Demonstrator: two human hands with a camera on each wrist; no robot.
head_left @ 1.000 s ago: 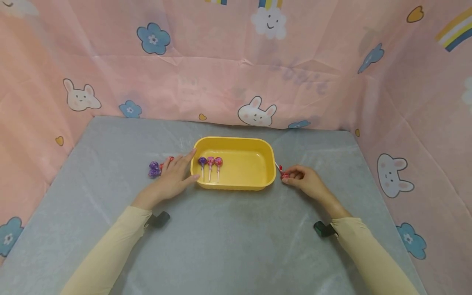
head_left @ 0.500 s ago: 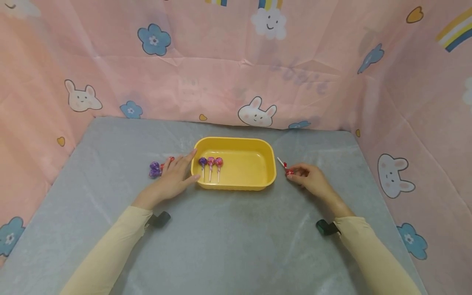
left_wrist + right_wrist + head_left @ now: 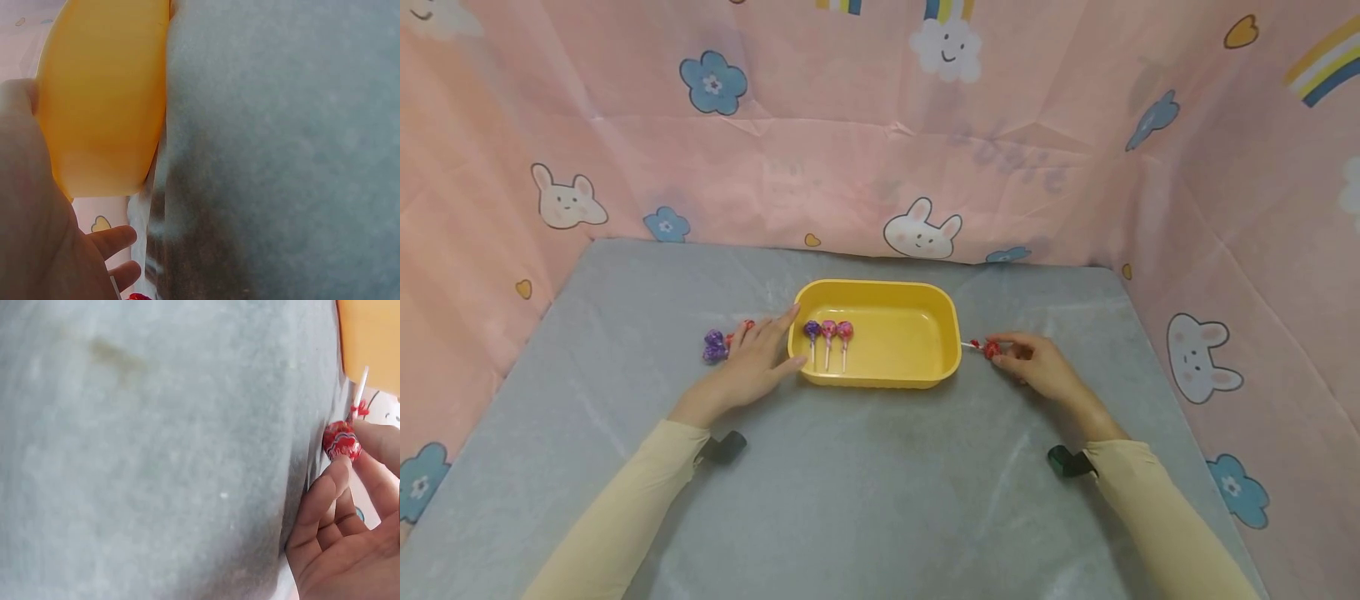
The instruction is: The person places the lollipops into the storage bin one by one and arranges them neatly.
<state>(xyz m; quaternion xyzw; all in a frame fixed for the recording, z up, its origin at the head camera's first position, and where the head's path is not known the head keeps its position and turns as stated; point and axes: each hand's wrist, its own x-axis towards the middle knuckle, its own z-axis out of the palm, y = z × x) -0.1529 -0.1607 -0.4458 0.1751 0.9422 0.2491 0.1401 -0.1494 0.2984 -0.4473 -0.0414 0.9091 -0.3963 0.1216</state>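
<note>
A yellow tray [image 3: 898,337] sits mid-table. My left hand [image 3: 748,367] lies against its left side, fingers and thumb extended and touching the rim. Inside, three lollipops stand in a row at the left: a purple lollipop [image 3: 812,330], then two pink lollipops [image 3: 845,331], sticks toward me. Just right of the tray, my right hand [image 3: 1037,364] pinches a red lollipop [image 3: 342,442] by its wrapped ball between thumb and fingertips. Its white stick points left at the tray wall; whether it touches the wall cannot be told.
Left of my left hand lie purple-wrapped lollipops [image 3: 713,345] and something red [image 3: 748,324], partly hidden by the hand. A grey cloth [image 3: 880,483] covers the table. Pink printed curtain [image 3: 820,175] hangs along the back and sides.
My right hand has moved slightly right with the red lollipop, whose stick has turned from slanting up-left to nearly level. My left hand and the tray have stayed in place.
</note>
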